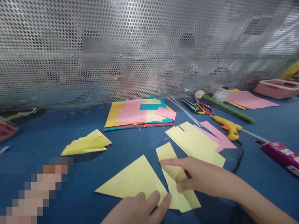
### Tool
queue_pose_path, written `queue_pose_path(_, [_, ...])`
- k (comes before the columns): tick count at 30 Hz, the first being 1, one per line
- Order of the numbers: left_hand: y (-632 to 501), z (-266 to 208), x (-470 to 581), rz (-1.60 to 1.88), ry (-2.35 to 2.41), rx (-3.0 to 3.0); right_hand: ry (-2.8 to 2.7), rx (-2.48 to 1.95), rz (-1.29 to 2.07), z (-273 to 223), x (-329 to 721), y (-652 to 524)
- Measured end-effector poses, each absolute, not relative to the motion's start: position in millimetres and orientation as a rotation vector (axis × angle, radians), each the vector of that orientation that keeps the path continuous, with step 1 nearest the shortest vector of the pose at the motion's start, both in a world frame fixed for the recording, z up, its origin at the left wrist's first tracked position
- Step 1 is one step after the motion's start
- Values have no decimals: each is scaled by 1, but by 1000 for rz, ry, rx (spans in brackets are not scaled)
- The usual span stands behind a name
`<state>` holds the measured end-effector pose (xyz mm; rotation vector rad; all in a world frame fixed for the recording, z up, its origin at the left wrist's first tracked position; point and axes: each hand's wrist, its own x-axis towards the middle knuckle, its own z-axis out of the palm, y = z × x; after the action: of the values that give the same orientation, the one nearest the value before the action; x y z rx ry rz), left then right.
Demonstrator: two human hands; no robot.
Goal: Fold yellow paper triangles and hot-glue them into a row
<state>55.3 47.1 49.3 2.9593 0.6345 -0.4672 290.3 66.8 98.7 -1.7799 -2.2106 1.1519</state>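
Observation:
A pale yellow sheet folded to a triangle [133,180] lies flat on the blue table. My left hand [142,207] rests on its lower right corner, fingers apart and bent, index fingertip at the corner. Right beside it is a pale yellow strip [173,183], slightly creased; whether the two pieces are joined at the bottom I cannot tell. My right hand [193,174] touches the strip, index finger stretched to its left edge and thumb lower down, a gap between them. Neither hand grips anything.
A yellow folded paper bundle [87,143] lies left. Behind are stacked coloured sheets [130,112]. To the right: yellow rectangles [198,143], pink pieces [221,137], a glue gun [230,126], scissors [206,109], a green stem [226,107], a purple box [282,155]. A perforated metal screen [140,34] stands behind.

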Motion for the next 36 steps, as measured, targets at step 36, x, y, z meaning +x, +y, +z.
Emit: queue_pose_path(36, [54, 82, 53, -375, 911, 2677, -2231, -2195, 760, 119, 336, 79])
